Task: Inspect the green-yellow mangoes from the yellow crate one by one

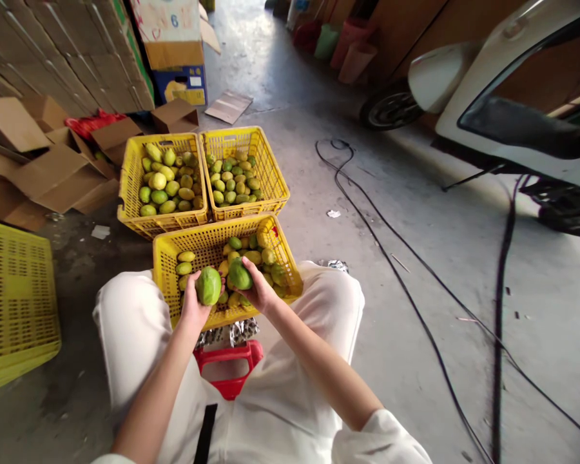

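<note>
My left hand is closed around a bright green fruit, smooth, rounded and somewhat like a papaya or mango. A second, darker green fruit is gripped in my right hand, thumb on top. Both hands are side by side over the near yellow crate, which sits between my knees. Inside it, yellow-green fruits are heaped mostly on the right, with several along the left side. My hands and the held fruits hide part of the crate's middle.
Beyond are two more fruit-filled yellow crates, the left and right. A yellow-green crate stands at far left, near loose cardboard boxes. Black cables cross the floor towards a white scooter. A red stool is beneath me.
</note>
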Available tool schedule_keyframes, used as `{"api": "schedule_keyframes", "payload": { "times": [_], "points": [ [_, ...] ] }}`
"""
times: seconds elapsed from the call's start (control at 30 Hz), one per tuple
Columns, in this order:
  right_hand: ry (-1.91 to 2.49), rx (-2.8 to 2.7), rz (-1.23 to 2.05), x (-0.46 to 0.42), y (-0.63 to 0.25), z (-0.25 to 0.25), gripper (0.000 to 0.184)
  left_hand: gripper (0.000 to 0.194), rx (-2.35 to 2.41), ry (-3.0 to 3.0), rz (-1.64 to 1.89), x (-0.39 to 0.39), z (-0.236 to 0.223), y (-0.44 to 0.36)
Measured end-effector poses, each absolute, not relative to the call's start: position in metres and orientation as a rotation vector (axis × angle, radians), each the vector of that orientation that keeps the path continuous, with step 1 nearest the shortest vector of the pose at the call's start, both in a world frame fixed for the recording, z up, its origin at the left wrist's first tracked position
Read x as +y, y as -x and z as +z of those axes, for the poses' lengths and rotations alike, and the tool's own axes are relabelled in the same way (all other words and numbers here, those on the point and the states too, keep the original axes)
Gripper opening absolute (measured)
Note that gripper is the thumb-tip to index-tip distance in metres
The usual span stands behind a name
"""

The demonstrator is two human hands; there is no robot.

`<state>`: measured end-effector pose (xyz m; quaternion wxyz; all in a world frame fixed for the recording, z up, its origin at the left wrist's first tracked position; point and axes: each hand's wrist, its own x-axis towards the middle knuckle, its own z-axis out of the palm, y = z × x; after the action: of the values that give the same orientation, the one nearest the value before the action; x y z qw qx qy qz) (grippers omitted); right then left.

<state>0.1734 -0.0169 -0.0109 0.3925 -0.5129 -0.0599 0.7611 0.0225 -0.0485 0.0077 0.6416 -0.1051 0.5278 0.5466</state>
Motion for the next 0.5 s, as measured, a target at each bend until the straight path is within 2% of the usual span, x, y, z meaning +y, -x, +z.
{"api": "schedule_keyframes", "payload": {
  "times": [0.1,0.2,0.4,0.5],
  "points": [
    [1.240,-0.152,1.992,-0.0161,-0.1767,-0.0130,0.037,0.010,1.228,0.253,1.232,-0.0479,0.0075,-0.0221],
    [1.235,-0.132,2.024,-0.0141,-0.1792,-0.0140,0.038,0.015,1.217,0.231,1.214,-0.0486,0.0069,-0.0216],
    [1.316,-0.079,1.907,-0.0110,-0.1783,-0.0122,0.020,0.007,1.215,0.247,1.256,-0.0502,0.0058,-0.0214],
    [1.318,-0.016,1.954,-0.0126,-0.1772,-0.0179,0.020,0.010,1.255,0.258,1.321,-0.0493,0.0056,-0.0220]
  ]
}}
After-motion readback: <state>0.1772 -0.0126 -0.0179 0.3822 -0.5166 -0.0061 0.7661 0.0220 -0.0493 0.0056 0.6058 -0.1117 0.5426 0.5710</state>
